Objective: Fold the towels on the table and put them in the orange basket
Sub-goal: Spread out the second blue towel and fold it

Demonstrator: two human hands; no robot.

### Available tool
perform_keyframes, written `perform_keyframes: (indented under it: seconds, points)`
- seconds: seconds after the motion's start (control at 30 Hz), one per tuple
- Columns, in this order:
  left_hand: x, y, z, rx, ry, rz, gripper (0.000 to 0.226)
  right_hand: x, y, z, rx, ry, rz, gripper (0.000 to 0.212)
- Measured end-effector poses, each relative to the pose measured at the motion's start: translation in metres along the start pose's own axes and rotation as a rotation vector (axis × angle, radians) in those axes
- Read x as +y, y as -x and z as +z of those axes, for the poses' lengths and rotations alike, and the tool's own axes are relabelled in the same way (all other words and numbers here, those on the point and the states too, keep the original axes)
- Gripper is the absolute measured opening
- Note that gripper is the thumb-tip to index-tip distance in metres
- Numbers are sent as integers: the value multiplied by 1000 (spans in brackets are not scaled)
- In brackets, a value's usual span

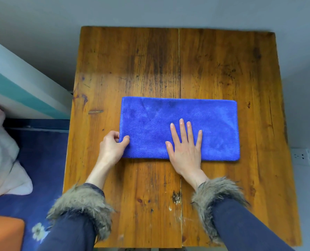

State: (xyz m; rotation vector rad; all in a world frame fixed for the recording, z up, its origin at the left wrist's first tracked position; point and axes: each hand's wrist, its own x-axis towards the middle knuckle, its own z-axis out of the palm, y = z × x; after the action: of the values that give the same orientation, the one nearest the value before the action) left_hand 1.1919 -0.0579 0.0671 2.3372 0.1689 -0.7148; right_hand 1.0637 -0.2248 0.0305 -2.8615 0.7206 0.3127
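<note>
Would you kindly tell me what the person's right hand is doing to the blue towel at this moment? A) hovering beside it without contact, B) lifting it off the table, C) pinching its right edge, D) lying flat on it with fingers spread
D: the right hand lies palm down with fingers spread on the blue towel, which is flat on the wooden table, while the left hand pinches the towel's left edge.

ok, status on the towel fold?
Done: blue towel lies as a flat long rectangle on the table, apparently folded once. In hand: left hand pinches its left edge, right hand presses it flat. Left: fold across, then into the orange basket.
</note>
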Motion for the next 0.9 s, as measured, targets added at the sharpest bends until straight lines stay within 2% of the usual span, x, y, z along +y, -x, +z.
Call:
perform_keyframes:
  seconds: [0.17,0.27,0.37,0.53,0.63,0.73,0.83,0.9]
  points:
    - [4,-8,-25,-283,465,-215,23,-8,1,-5,-58,-8,19,63]
    - [17,-6,-40,-445,586,-245,24,-10,1,-13,-92,-79,-29,61]
    - [39,3,-48,-477,681,-195,27,2,9,-27,-69,-187,-12,60]
    - [88,32,-37,-420,783,-47,46,49,38,-41,-10,-308,117,58]
    - [120,60,-8,-381,708,66,52,79,49,-47,127,-507,175,46]
    - [143,85,37,-272,451,237,54,102,56,-49,205,-724,292,31]
    - [156,103,93,-169,149,442,52,118,57,-46,161,-911,383,27]
    - [158,113,127,-200,56,488,53,126,56,-44,93,-976,396,28]
